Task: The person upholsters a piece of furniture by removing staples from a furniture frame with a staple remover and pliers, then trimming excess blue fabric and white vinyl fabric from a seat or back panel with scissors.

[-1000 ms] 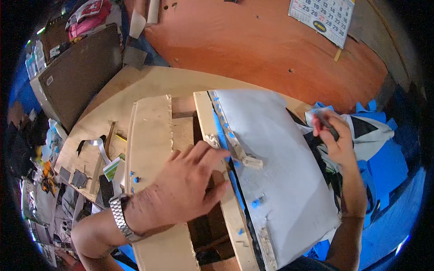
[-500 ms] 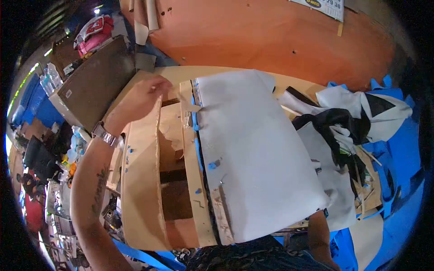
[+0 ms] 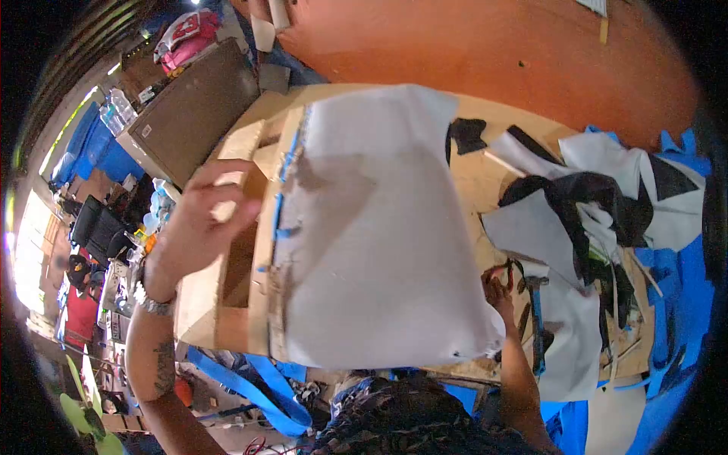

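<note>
A wooden frame (image 3: 262,284) lies in front of me, its right part wrapped in a white sheet of covering (image 3: 379,250). Bits of blue material (image 3: 279,205) stick out along the sheet's left edge. My left hand (image 3: 208,224) hovers over the bare left part of the frame, fingers curved and apart, with nothing seen in them. Beside the sheet's right edge is my right hand (image 3: 498,294), small in view, its fingers seemingly apart. Close to its fingers lies a hammer (image 3: 537,303) with a blue and dark handle, among dark tools I cannot make out.
White and black fabric scraps (image 3: 584,205) are heaped on the wooden table (image 3: 474,182) at the right. Blue material (image 3: 675,296) hangs at the far right. A brown box-like piece (image 3: 197,106) stands back left, before an orange wall (image 3: 455,45). Blue strips (image 3: 258,390) hang below the frame.
My left hand has come down and nearer from the frame's far edge. My right hand has come out from behind the covered part toward the tools. The covered frame appears shifted left and tilted.
</note>
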{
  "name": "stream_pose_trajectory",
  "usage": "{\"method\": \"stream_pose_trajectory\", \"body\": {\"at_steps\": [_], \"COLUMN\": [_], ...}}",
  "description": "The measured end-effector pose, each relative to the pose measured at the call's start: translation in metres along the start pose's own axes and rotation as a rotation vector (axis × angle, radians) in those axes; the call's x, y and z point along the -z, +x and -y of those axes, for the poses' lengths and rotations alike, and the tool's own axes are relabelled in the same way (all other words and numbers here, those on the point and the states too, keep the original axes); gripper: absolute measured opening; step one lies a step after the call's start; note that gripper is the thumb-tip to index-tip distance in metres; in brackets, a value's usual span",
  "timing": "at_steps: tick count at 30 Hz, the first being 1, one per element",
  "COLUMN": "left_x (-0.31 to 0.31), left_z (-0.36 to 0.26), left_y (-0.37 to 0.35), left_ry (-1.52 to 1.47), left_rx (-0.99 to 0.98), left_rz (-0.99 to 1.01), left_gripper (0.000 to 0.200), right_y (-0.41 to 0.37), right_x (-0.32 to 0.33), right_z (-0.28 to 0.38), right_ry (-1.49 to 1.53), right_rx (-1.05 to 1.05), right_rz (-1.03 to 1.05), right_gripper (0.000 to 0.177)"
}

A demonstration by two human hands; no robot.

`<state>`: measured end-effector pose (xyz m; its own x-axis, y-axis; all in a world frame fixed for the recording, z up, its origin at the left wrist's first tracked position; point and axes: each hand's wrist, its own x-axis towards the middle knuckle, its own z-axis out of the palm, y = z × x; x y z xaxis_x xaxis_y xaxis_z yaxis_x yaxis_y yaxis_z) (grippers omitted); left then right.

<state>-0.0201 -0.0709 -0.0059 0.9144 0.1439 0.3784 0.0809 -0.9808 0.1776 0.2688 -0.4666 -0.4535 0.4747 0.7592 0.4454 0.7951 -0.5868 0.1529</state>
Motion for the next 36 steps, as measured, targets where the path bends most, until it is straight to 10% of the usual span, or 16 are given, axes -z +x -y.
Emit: {"method": "stream_pose_trajectory", "body": {"at_steps": [3, 6, 10, 16, 19, 23, 32, 36], "left_x": [-0.003, -0.010, -0.043, -0.025, -0.020, -0.032, -0.031, -0.030], "left_z": [-0.007, -0.002, 0.043, 0.112, 0.208, 0.135, 0.112, 0.111], "left_y": [-0.018, -0.048, -0.077, -0.081, -0.092, -0.050, -0.081, -0.119], "left_ry": [-0.123, -0.017, 0.067, -0.086, -0.371, -0.670, -0.276, -0.298], "left_rx": [0.218, 0.370, 0.354, 0.406, 0.583, 0.930, 0.656, 0.621], "left_rz": [0.041, 0.034, 0.021, -0.211, 0.076, 0.216, -0.020, -0.126], "left_gripper": [0.027, 0.041, 0.044, 0.048, 0.055, 0.071, 0.109, 0.087], "right_y": [-0.076, -0.032, -0.050, -0.046, 0.002, 0.083, 0.083, 0.079], "right_x": [-0.098, 0.007, 0.000, 0.047, 0.102, 0.201, 0.259, 0.288], "right_z": [0.000, 0.023, 0.018, 0.011, 0.029, 0.064, 0.172, 0.191], "right_ry": [-0.063, 0.354, 0.170, 1.240, 1.268, 1.524, 1.618, 1.537], "right_rx": [-0.274, -0.412, -0.436, -1.240, -1.146, -0.819, -0.567, -0.488], "right_rz": [0.189, 0.094, 0.215, -0.160, -0.312, -0.321, -0.083, -0.054], "right_gripper": [0.051, 0.053, 0.062, 0.029, 0.034, 0.034, 0.033, 0.033]}}
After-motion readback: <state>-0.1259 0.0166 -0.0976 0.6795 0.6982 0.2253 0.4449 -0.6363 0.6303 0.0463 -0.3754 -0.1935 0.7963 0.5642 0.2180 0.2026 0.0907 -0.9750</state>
